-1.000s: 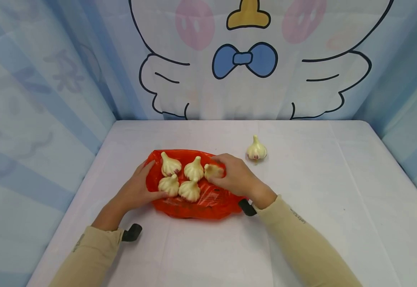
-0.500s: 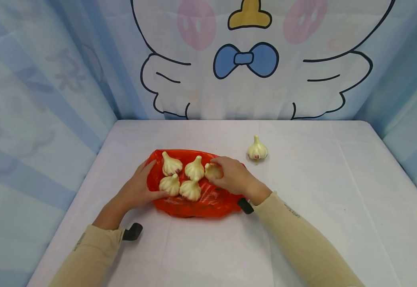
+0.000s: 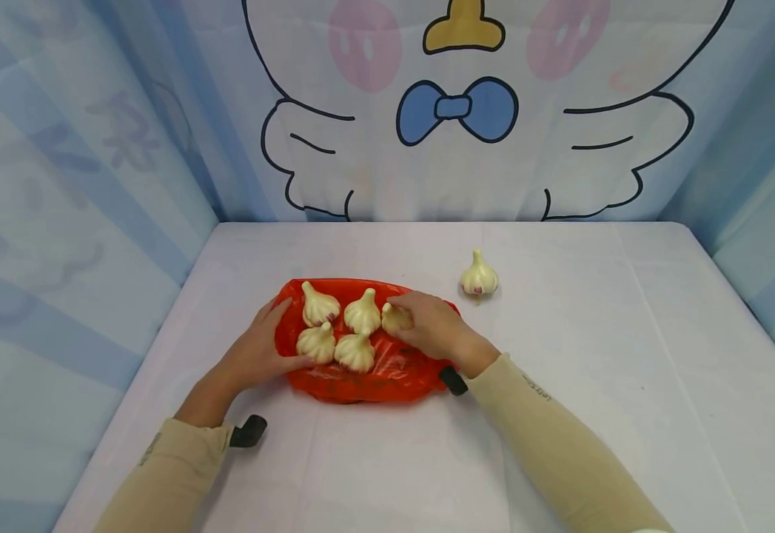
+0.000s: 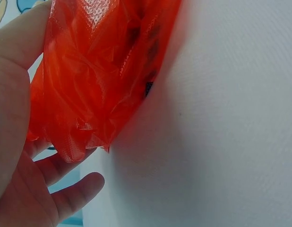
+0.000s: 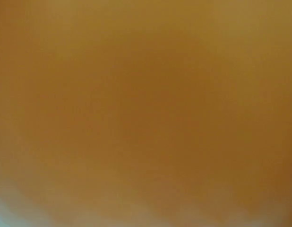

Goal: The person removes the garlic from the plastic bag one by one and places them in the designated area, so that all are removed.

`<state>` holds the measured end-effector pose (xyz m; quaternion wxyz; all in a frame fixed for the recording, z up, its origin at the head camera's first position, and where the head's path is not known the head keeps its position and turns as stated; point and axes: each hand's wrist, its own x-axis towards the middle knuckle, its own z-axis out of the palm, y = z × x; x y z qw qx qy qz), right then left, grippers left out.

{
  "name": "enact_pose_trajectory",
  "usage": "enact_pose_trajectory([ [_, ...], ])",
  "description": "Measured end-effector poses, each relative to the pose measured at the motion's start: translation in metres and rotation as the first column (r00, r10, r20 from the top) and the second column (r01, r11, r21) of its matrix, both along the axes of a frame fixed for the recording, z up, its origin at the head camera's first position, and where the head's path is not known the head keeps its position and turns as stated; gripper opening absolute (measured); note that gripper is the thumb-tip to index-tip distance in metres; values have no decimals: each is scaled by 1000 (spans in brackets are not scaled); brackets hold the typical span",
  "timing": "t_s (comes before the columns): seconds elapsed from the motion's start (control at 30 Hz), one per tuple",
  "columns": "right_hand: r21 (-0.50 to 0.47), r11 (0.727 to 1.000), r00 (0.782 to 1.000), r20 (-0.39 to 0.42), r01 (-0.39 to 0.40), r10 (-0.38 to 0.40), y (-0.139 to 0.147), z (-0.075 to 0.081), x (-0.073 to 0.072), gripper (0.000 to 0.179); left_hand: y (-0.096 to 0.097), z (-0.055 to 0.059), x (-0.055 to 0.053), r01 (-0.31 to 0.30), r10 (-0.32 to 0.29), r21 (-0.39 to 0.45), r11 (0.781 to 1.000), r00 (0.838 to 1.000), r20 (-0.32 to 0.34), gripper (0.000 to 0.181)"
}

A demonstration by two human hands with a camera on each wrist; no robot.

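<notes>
A red plastic bag (image 3: 374, 389) lies spread open like a shallow bowl left of the table's middle. Inside it sit several pale garlic bulbs (image 3: 363, 314), stems mostly up. My left hand (image 3: 254, 355) grips the bag's left end, thumb along the near rim and fingers farther back; the left wrist view has the red film (image 4: 84, 85) between thumb and fingers. With my right hand (image 3: 437, 326) I hold another garlic bulb (image 3: 395, 318) at the right of the group, partly hidden by the fingers. The right wrist view is only an orange-brown blur.
One more garlic bulb (image 3: 479, 277) stands on the white table (image 3: 594, 333), behind and right of the bag. Blue and white curtains (image 3: 61, 259) enclose the left, back and right sides. Dark wrist mounts (image 3: 249, 431) stick out from both sleeves.
My right hand and forearm have shifted slightly left, with the fingers still around the garlic bulb. The left hand and the other bulbs have hardly moved.
</notes>
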<state>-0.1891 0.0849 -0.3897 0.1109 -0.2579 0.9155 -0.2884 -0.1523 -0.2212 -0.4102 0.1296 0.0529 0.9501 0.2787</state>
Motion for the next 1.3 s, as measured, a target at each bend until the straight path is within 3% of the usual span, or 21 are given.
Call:
enact_pose_trajectory([
  [0.33, 48, 997, 998, -9, 67, -67, -2, 0, 1, 27, 1, 1, 3, 6, -6, 4, 1000, 1000, -9, 117],
  [0.63, 69, 993, 995, -1, 95, -96, 1, 1, 2, 25, 2, 0, 4, 6, -6, 3, 1000, 1000, -12, 116],
  [0.9, 2, 997, 996, -41, 77, -77, 8, 14, 1, 24, 1, -1, 3, -2, 2, -3, 1000, 1000, -3, 117],
  [1.3, -126, 985, 992, -20, 120, -123, 24, 39, 3, 34, 1, -2, 3, -3, 3, 4, 1000, 1000, -4, 118],
])
